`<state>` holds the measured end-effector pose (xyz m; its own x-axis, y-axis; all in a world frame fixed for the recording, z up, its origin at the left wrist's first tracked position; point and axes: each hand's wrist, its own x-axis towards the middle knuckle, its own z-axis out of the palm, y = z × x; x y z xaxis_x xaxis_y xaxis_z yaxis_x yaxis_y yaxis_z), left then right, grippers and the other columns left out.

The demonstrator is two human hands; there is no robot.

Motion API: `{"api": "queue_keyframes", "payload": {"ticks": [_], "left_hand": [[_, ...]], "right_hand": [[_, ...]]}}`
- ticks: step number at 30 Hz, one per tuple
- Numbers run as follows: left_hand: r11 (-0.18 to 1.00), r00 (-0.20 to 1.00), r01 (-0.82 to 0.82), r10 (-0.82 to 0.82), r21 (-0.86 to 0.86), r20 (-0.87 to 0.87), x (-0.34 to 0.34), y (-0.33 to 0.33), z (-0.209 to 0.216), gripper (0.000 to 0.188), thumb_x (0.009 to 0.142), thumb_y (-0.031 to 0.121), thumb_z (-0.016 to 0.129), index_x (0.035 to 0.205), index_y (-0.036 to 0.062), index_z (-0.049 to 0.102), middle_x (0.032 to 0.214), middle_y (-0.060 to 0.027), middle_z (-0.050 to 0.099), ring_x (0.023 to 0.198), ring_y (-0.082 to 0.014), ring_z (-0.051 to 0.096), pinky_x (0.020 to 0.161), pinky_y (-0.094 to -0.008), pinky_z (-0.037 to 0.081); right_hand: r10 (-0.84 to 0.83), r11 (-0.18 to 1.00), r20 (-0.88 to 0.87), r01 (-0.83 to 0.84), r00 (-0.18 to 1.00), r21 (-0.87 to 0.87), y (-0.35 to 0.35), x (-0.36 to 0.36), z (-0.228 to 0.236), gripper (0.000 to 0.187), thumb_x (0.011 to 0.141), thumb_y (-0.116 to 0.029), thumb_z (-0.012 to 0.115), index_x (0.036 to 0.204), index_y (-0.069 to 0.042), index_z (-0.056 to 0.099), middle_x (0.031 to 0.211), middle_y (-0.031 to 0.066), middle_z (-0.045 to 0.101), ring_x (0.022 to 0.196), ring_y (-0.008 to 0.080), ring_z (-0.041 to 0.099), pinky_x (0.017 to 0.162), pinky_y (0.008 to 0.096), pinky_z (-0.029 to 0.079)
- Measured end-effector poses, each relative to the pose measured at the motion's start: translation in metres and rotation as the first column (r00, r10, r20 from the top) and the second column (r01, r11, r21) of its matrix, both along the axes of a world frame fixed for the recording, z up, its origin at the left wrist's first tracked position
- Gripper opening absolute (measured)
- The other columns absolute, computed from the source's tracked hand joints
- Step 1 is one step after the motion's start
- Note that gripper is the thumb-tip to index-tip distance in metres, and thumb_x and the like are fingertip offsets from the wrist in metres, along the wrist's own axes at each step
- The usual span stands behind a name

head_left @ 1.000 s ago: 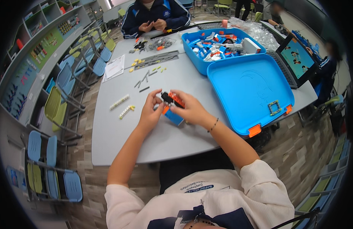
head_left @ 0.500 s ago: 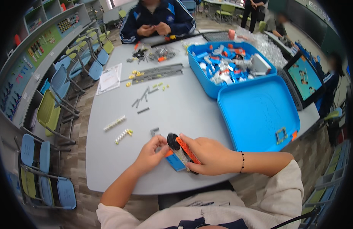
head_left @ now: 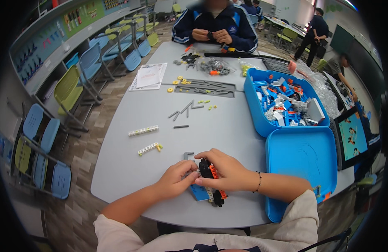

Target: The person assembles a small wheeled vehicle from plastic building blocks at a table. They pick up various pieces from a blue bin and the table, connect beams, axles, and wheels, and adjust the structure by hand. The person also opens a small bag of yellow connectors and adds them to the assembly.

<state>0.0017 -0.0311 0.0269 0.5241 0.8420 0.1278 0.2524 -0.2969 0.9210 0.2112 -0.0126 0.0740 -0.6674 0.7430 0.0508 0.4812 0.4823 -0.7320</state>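
Head view, near edge of bench (head_left: 122,180): step in hand?

Judged as fitting or adjusting of a brick-built assembly (head_left: 209,194), located between both hands above the near part of the bench. Lower black part (head_left: 219,199) and blue panel (head_left: 199,193) exposed at the near end.

Requirement of next move?

In judgement: firm support from the right, fine fingertip pressure from the left.

Condition of each hand?

Left hand (head_left: 177,179): closed to a pinch on the assembly's left edge; cannot tell of any separate small piece within. Right hand (head_left: 228,172): half curled, grasping across orange beam (head_left: 214,171) and upper black part (head_left: 205,167).

Beyond?

Just past the hands, a grey angled piece (head_left: 186,156); leftward, two white beams (head_left: 143,130); rightward and farther, a blue box (head_left: 261,122) of loose parts (head_left: 286,101). At far side, a co-worker (head_left: 217,21), both hands at a small black piece (head_left: 210,35).
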Motion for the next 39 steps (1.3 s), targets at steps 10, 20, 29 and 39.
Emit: {"api": "queue_keyframes", "payload": {"ticks": [10, 20, 29, 39], "left_hand": [[0.960, 0.994, 0.071, -0.090, 0.271, 0.060, 0.011, -0.007, 0.004, 0.008, 0.087, 0.013, 0.056, 0.088, 0.0060, 0.054, 0.078, -0.0059, 0.051, 0.074, -0.0228, 0.047, 0.081, -0.0365, 0.036], [0.891, 0.980, -0.160, 0.196, 0.425, -0.042, -0.014, 0.022, 0.004, 0.019, 0.078, 0.010, 0.058, 0.096, 0.0052, 0.058, 0.082, -0.0064, 0.054, 0.079, -0.0241, 0.051, 0.082, -0.0361, 0.037], [0.903, 0.848, -0.047, 0.262, 0.427, -0.460, -0.015, 0.033, -0.010, 0.038, 0.072, 0.016, 0.066, 0.109, 0.0084, 0.059, 0.104, -0.0082, 0.053, 0.101, -0.0260, 0.049, 0.090, -0.0380, 0.034], [0.943, 0.936, -0.301, 0.321, 0.145, -0.145, -0.017, 0.038, -0.002, 0.033, 0.075, 0.013, 0.071, 0.104, 0.0057, 0.055, 0.096, -0.0049, 0.060, 0.091, -0.0180, 0.057, 0.096, -0.0378, 0.039]], "right_hand": [[0.061, 0.977, -0.094, -0.079, 0.994, -0.200, -0.009, 0.015, 0.005, 0.050, 0.081, -0.033, 0.069, 0.117, -0.005, 0.048, 0.090, 0.0122, 0.061, 0.079, 0.0236, 0.063, 0.069, 0.0310, 0.049], [-0.045, 0.944, -0.259, -0.044, 0.965, -0.327, -0.006, 0.021, 0.005, 0.042, 0.078, -0.019, 0.071, 0.112, -0.007, 0.048, 0.081, 0.0026, 0.054, 0.072, 0.0094, 0.053, 0.067, 0.0240, 0.044], [-0.226, 0.859, -0.444, -0.038, 0.867, -0.511, -0.001, 0.024, 0.008, 0.044, 0.079, -0.012, 0.069, 0.116, -0.008, 0.046, 0.097, 0.0012, 0.048, 0.090, 0.0069, 0.047, 0.080, 0.0226, 0.042], [-0.268, 0.845, -0.428, -0.003, 0.863, -0.534, -0.001, 0.026, 0.008, 0.046, 0.081, -0.016, 0.069, 0.120, -0.009, 0.046, 0.099, 0.0018, 0.048, 0.091, 0.0077, 0.048, 0.082, 0.0229, 0.043]]}}
